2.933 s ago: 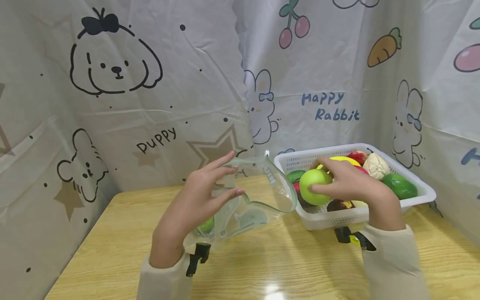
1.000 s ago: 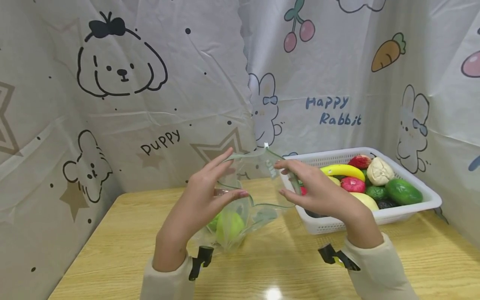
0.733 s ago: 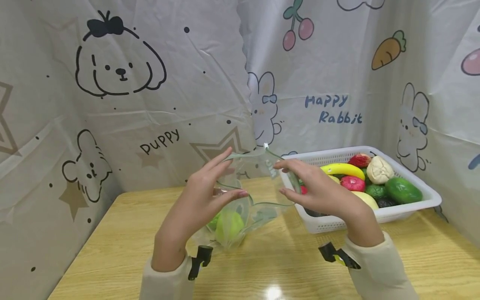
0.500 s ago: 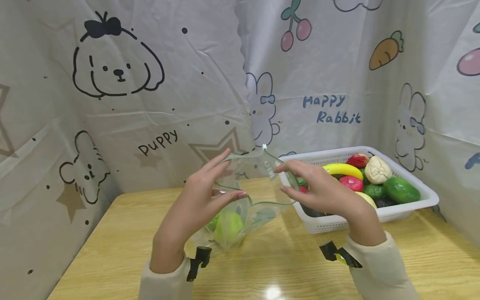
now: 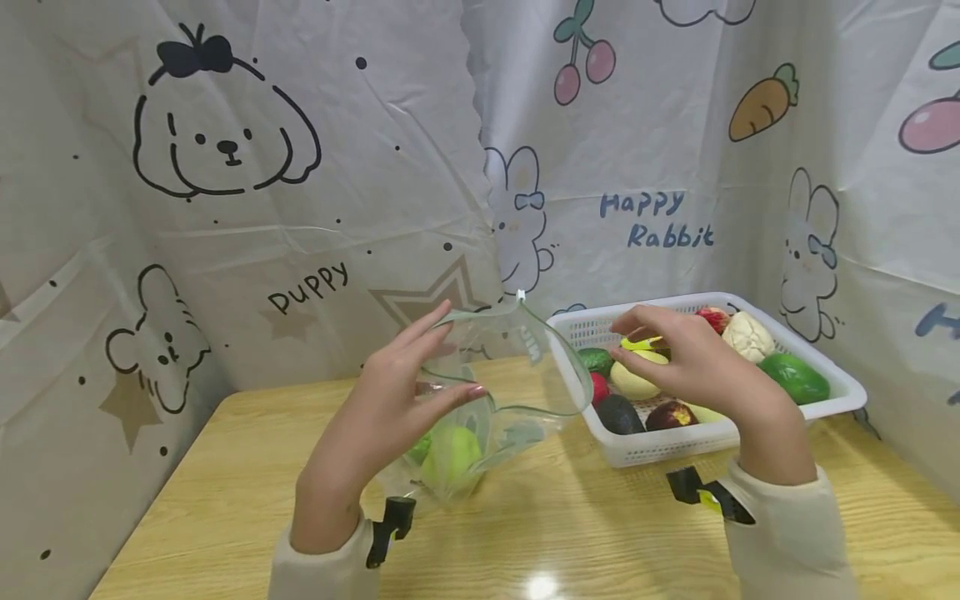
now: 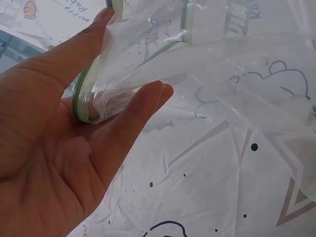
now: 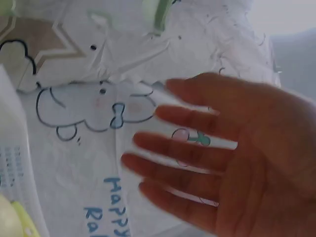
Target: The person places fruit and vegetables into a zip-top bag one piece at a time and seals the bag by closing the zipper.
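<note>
My left hand point(image 5: 386, 408) grips the rim of a clear zip bag point(image 5: 517, 437), thumb and fingers spread along its gaping mouth. In the left wrist view the bag's green zip strip point(image 6: 79, 96) runs between thumb and fingers. A green apple point(image 5: 453, 454) lies low in the bag, seen through the plastic, with another green item point(image 5: 418, 450) beside it. My right hand point(image 5: 693, 358) hovers over the white basket point(image 5: 637, 454) with nothing in it. Its fingers are extended and apart in the right wrist view. A pale yellow fruit point(image 5: 637, 379) shows just below its thumb.
The basket, right of the bag, holds several fruits and vegetables, among them a dark avocado point(image 5: 619, 414), a brownish-purple fruit point(image 5: 671, 414), a white bulb point(image 5: 748, 335) and a green pepper-like piece point(image 5: 795, 377). A printed curtain point(image 5: 360, 167) hangs behind the wooden table point(image 5: 247, 500).
The green apple went from my right hand into the bag. After touching the bag's right rim, my right hand let go and moved right, over the basket. My left hand kept its hold.
</note>
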Tool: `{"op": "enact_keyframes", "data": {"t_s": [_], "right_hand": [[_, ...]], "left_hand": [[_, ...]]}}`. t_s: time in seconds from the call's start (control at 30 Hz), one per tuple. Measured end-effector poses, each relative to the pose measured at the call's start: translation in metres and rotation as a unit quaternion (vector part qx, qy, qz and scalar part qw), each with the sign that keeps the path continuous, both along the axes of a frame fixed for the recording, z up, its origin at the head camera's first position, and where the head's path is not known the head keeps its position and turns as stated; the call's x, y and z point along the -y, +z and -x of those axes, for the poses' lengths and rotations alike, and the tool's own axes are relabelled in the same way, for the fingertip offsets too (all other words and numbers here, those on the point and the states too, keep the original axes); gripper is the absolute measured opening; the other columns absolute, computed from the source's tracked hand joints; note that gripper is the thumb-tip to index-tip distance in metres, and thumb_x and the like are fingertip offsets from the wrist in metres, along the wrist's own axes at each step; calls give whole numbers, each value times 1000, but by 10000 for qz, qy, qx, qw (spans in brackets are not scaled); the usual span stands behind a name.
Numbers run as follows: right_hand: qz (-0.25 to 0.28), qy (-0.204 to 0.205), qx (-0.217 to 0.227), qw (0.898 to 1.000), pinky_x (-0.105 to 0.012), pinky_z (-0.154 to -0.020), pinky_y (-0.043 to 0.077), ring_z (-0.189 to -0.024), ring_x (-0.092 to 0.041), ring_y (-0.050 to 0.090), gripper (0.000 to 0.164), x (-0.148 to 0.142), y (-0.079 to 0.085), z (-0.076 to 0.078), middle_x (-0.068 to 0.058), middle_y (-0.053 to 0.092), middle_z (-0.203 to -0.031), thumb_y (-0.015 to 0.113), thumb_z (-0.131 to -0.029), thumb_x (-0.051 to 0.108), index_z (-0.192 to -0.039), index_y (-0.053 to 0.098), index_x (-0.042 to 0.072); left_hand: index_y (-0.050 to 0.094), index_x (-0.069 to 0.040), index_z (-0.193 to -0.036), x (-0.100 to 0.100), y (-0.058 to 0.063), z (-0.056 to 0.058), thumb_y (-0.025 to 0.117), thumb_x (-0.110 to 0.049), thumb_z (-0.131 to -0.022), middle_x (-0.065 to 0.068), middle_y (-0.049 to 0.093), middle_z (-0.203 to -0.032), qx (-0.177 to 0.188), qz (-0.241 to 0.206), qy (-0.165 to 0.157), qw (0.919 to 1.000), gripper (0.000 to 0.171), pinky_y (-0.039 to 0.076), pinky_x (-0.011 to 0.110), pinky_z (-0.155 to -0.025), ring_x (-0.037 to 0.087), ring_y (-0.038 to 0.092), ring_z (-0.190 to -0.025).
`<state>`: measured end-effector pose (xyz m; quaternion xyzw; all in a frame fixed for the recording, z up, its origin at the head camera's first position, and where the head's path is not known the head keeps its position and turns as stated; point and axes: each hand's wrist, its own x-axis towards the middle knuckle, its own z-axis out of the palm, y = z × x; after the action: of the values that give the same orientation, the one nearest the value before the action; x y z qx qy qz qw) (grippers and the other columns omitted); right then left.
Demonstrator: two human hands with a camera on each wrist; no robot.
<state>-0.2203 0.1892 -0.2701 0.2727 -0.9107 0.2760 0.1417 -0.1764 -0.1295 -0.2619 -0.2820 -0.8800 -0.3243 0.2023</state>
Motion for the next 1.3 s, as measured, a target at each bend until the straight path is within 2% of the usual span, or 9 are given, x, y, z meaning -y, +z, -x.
{"op": "enact_keyframes", "data": {"t_s": [0.13, 0.23, 0.47, 0.57, 0.7, 0.83, 1.0, 1.2, 1.3], "right_hand": [[-435, -511, 621, 9958, -58, -84, 53, -103, -36, 60, 40, -13, -6, 6, -21, 65, -113, 67, -84, 31, -113, 58, 4], [-605, -671, 951, 9914, -59, -83, 52, -104, -39, 58, 47, -21, -12, 10, -24, 64, -114, 69, -81, 32, -116, 57, 3], [-903, -593, 1336, 9851, -55, -80, 55, -97, -38, 61, 46, -26, -23, 22, -27, 65, -108, 70, -80, 27, -113, 57, -3], [-1089, -579, 1574, 9798, -51, -77, 55, -89, -34, 62, 46, -27, -26, 26, -25, 67, -102, 70, -79, 28, -111, 59, -4], [-1291, -756, 2267, 9624, -42, -68, 54, -75, -23, 56, 50, -30, -32, 30, -15, 65, -89, 73, -76, 30, -110, 60, -4], [-1434, -949, 2940, 9402, -41, -68, 50, -76, -22, 52, 43, -33, -40, 31, -8, 62, -87, 74, -74, 31, -104, 64, 3], [-1638, -912, 3238, 9274, -43, -74, 50, -81, -23, 54, 32, -34, -51, 37, -6, 65, -95, 74, -73, 29, -99, 68, 10], [-1793, -896, 3375, 9197, -44, -77, 49, -85, -24, 53, 30, -33, -57, 42, -5, 65, -98, 70, -73, 22, -101, 69, 13], [-1720, -936, 3435, 9185, -43, -77, 48, -86, -23, 53, 31, -33, -56, 41, -5, 65, -98, 69, -74, 22, -103, 68, 13]], "left_hand": [[50, -12, -134, -1, 0, 0, 69, -37, -79, 2, 29, -154, 16, 14, -50, 10000, 63, 57, 17, -68, 1, 65, -76], [49, -12, -134, -2, 0, 0, 69, -37, -80, 3, 29, -154, 1, 34, -68, 10000, 63, 57, 17, -68, 1, 65, -73], [48, -10, -135, -1, 0, -1, 68, -39, -80, 4, 29, -154, -52, 167, 8, 9998, 66, 57, 17, -69, 2, 66, -77], [48, -10, -135, -1, 0, -1, 68, -39, -80, 4, 29, -154, -103, 206, 26, 9997, 66, 57, 18, -69, 2, 65, -76], [51, -10, -133, -2, 1, 0, 68, -39, -80, 5, 31, -154, -214, 240, 34, 9995, 63, 57, 19, -62, 2, 59, -61], [52, -11, -131, -3, 0, 0, 69, -38, -80, 5, 31, -154, -207, 218, -11, 9995, 60, 57, 18, -61, 1, 58, -58], [50, -12, -133, -3, -1, 0, 68, -39, -80, 4, 30, -154, -155, 286, 21, 9995, 63, 57, 17, -66, 0, 61, -65], [48, -10, -135, -4, -2, 0, 68, -39, -80, 3, 28, -155, -175, 375, 59, 9991, 65, 57, 18, -66, 0, 59, -63], [47, -10, -136, -4, -2, 1, 68, -38, -80, 3, 29, -155, -254, 395, 49, 9989, 66, 57, 20, -62, 1, 55, -58]]}}
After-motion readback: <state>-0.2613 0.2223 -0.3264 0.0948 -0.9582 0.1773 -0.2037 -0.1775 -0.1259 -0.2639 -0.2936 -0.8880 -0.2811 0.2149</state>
